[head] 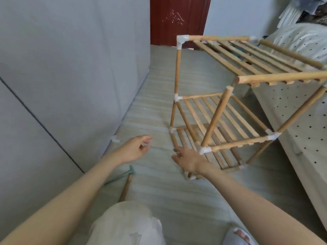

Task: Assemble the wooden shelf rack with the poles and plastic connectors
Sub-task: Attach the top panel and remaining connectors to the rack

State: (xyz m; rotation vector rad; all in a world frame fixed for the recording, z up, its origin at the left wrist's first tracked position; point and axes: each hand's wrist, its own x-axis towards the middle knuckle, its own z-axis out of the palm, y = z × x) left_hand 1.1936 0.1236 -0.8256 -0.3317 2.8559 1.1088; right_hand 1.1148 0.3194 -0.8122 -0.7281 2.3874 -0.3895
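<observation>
Floor [177, 200] of pale striped boards, running from the viewer's knees toward a dark red door [178, 20] at the far end. Grey-white wall panels [70, 59] along the left side. Bed [300, 110] on the right, with dotted light bedding and a perforated side panel. Wooden shelf rack [224, 106] stands on the floor between wall and bed, close beside the bed; three slatted tiers, round poles, white plastic connectors at the joints. Near front upright pole [216, 117] ends bare at the top, just below the end of the top tier's front rail, no connector on it. Left hand [134, 149] hovers above the floor, well left of the rack, fingers loosely curled, holding nothing. Right hand [185, 158] is at the rack's lower front corner, fingers relaxed and spread, just beside a white connector [204, 149]; contact with the rack cannot be told. Loose wooden pole [126, 187] lies on the floor near the left forearm, beside a green-handled tool [122, 175]. Small white connector piece [115, 139] sits on the floor at the foot of the wall.
</observation>
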